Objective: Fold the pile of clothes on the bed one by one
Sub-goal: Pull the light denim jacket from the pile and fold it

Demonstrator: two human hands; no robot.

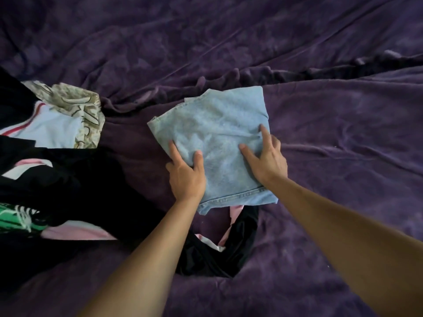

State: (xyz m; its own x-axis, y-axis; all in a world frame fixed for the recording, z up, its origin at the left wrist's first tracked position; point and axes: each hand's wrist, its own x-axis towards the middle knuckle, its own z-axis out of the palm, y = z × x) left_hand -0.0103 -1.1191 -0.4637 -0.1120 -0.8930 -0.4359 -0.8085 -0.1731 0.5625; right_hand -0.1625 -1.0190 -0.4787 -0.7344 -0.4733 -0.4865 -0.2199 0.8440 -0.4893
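A light blue denim garment [212, 133], folded into a rough square, lies on the purple bed cover [343, 145] at the middle of the view. My left hand [186, 173] holds its left edge, thumb on top and the index finger along the side; the other fingers are hidden under the fabric. My right hand [266, 156] presses flat on the garment's right half with its fingers spread. A pile of unfolded clothes [45, 170], mostly black with pink, pale blue, green and patterned beige pieces, lies to the left.
A black garment with pink and white lining [219, 243] lies just below the denim, between my forearms. The cover is wrinkled, with a deep crease [297, 73] running behind the denim. Open bedding stretches to the right and far side.
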